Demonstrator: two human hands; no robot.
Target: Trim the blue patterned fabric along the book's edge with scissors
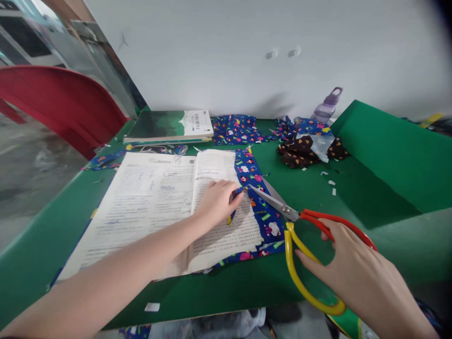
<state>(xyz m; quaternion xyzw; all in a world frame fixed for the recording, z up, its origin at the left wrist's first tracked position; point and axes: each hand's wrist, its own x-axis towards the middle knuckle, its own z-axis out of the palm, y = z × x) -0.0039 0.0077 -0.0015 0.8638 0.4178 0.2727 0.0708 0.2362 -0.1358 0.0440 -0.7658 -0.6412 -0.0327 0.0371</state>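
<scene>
An open book with printed and handwritten pages lies on the green table. Blue patterned fabric shows beneath its right and lower edges. My left hand rests on the right page, its fingers closed on a small fold of the blue fabric. My right hand grips scissors with one red and one yellow handle. Their blades are spread apart, tips over the blue fabric close to my left fingertips. How the lower blade lies against the fabric I cannot tell.
Stacked books stand at the back left, beside a blue patterned piece. Crumpled brown fabric and a purple bottle are farther right. A green panel rises at right. A red chair stands left; paper scraps dot the table.
</scene>
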